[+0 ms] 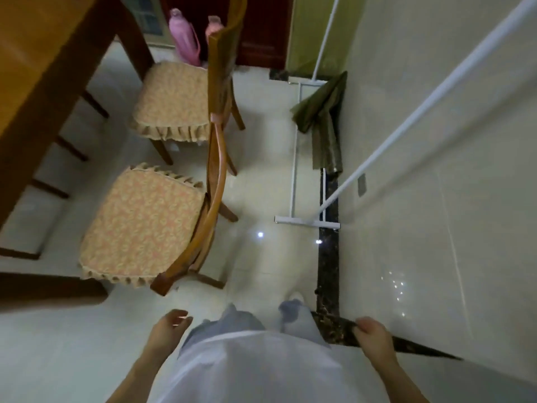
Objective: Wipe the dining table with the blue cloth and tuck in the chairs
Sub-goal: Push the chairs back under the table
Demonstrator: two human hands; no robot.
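- The two wooden chairs with frilled, patterned seat cushions, the near one [139, 225] and the far one [174, 100], stand pulled out from the orange-brown wooden dining table [32, 53]; tucking in looks not yet done.
- The blue cloth is nowhere in view, so I cannot tell whether wiping is finished.
- The left hand [170, 325] hangs loosely open and empty; the right hand [370, 333] is empty, fingers curled.
- Glossy pale floor tiles [261, 184] carry a white metal rack [296, 158] beside a tiled wall.
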